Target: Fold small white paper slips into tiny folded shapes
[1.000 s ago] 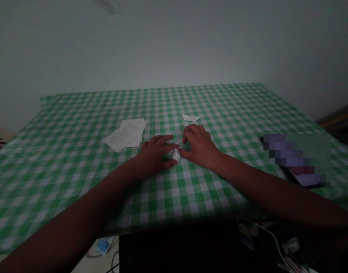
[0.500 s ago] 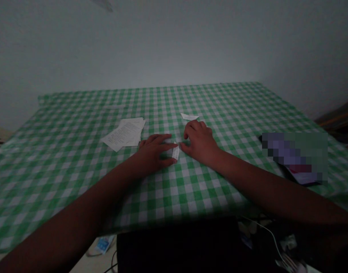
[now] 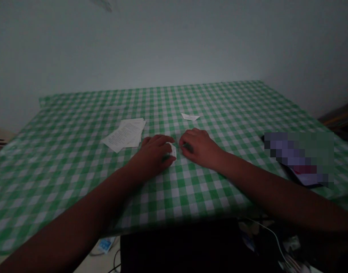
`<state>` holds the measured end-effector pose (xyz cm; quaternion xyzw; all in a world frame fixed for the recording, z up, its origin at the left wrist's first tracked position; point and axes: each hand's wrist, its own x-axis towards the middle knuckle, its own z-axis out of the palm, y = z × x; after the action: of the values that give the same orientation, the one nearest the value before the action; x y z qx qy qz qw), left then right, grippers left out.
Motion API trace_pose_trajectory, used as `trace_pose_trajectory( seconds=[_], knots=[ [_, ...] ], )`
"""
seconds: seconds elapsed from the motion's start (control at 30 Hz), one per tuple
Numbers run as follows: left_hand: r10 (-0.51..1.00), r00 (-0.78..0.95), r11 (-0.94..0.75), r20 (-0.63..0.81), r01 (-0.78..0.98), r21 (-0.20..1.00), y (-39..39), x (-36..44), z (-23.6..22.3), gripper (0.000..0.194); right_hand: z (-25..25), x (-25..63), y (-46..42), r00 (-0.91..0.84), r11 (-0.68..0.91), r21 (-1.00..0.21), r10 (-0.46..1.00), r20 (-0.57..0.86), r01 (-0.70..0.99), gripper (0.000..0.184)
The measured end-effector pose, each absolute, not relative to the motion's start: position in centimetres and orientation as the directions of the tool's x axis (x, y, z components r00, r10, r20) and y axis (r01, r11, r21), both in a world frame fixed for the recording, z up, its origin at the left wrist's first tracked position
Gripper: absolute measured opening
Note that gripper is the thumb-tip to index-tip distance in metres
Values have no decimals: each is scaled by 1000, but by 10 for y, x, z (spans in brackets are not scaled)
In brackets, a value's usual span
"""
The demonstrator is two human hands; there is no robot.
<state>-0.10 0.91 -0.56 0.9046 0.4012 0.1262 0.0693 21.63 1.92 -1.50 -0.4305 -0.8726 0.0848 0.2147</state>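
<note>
A small folded piece of printed paper (image 3: 173,151) lies on the checked cloth under my left hand (image 3: 155,153). The thumb of that hand is at the paper's near end and its fingers reach over the far end, holding it down; part of the paper is hidden beneath them. Just to the right, my right hand (image 3: 199,147) rests with curled fingers, a gap showing between thumb and forefinger. I see nothing in it, and it is apart from the paper. Beyond the hands sits a paper boat-like fold (image 3: 190,117).
Left of my hands is a loose stack of printed sheets (image 3: 125,133). A phone-like dark device (image 3: 300,176), partly blurred out, lies at the right. The green checked tablecloth (image 3: 191,197) reaches back to a plain wall. Cables and small items show below the table's front edge.
My left thumb and fingers have drawn in over the folded paper, covering more of it. My right thumb has pulled back from the paper's edge, and its fingers have lowered slightly.
</note>
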Motion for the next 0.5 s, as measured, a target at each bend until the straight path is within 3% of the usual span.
trace_pose_trajectory(
  seconds=[0.17, 0.5],
  knots=[
    [710, 693, -697, 127, 665, 270, 14, 3, -8, 16, -16, 215, 18, -595, 641, -347, 766, 242, 685, 6],
    [719, 689, -693, 90, 700, 174, 6, -2, -4, 23, -20, 215, 21, -600, 629, -404, 771, 215, 664, 13]
  ],
)
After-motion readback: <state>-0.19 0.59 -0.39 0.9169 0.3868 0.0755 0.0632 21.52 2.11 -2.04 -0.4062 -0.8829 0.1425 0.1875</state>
